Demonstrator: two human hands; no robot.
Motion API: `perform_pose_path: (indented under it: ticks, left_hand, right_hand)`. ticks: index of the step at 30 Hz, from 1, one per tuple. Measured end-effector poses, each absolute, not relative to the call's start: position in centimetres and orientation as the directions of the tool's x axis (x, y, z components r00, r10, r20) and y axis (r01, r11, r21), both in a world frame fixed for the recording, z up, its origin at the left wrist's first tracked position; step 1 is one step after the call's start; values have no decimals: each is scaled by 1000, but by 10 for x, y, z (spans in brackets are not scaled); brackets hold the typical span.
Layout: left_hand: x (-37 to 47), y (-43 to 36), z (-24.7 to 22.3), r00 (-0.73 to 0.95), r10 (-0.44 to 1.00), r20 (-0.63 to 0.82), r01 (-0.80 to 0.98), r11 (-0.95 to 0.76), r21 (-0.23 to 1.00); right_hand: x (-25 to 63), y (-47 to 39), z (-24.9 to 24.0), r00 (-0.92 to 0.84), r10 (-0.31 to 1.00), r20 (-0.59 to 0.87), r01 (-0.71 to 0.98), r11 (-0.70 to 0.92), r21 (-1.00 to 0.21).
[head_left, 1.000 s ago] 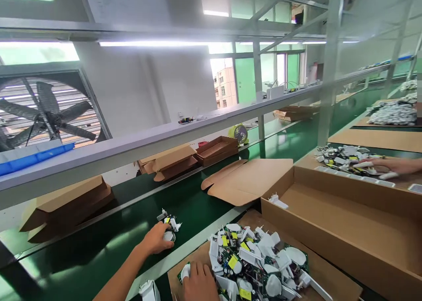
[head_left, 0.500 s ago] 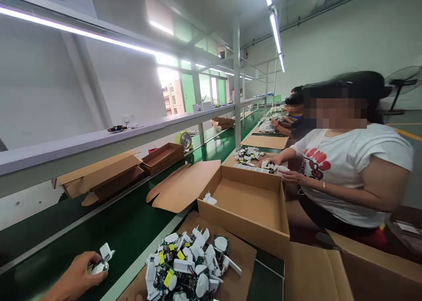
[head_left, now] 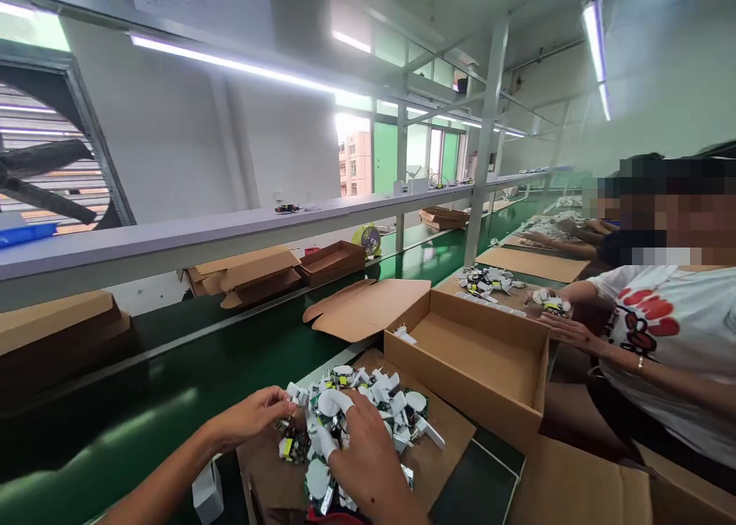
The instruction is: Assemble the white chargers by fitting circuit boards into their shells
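Observation:
A heap of small circuit boards with white plastic casings, round white discs and yellow components [head_left: 396, 402] lies on a cardboard sheet [head_left: 442, 433] in front of me. My left hand [head_left: 253, 416] comes in at the heap's left edge, thumb and fingers pinched on a white plastic piece [head_left: 297, 393]. Over the middle of the heap is my right hand [head_left: 371, 452], wearing white covers on thumb and index finger. Those two fingers close around a circuit board with a round white disc [head_left: 329, 403]. Its lower part is hidden among the other pieces.
An open cardboard box [head_left: 465, 372] stands right of the heap, with a white piece [head_left: 404, 333] in its corner. Left runs a green conveyor belt [head_left: 189, 402]. A white block [head_left: 208, 494] is at lower left. A co-worker [head_left: 661, 318] handles similar parts at right.
The view has turned left. My left hand, with a white piece, has come from over the belt to the heap. My right hand, barely visible before, is now over the heap, gripping a board.

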State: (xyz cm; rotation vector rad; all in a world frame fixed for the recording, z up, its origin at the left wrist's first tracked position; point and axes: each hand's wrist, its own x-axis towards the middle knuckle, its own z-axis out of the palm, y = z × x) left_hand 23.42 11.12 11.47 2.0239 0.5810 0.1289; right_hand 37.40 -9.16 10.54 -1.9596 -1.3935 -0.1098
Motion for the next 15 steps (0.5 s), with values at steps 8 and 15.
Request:
perform_pose_path:
  ticks: [8, 15]
  left_hand:
    - [178, 94, 175, 807, 589, 35, 170, -289, 942]
    - [60, -4, 138, 824, 565, 45, 382, -611, 693]
  right_hand:
    - [369, -110, 86, 207, 925, 319, 956, -121, -269]
    - [348, -95, 101, 100, 826, 554, 807, 258, -530]
